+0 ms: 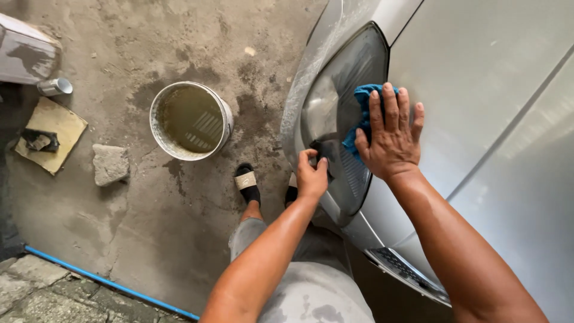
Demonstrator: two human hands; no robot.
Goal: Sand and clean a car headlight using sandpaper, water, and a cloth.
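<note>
My right hand [391, 134] lies flat on a blue cloth [362, 107], pressing it against the headlight [338, 101] of a silver car [478, 78]. My left hand [311, 176] is at the lower edge of the same headlight, fingers pinched on a small dark piece [320, 149] held against the lens. What that piece is cannot be made out. Both forearms reach up from below, and my legs and sandalled feet [246, 182] stand on the concrete beside the car's front corner.
A white bucket [191, 119] of murky water stands on the stained concrete floor left of my feet. Farther left lie a grey stone chunk [110, 163], a square board [51, 134] and a metal can [55, 87]. A blue hose [107, 284] crosses the lower left.
</note>
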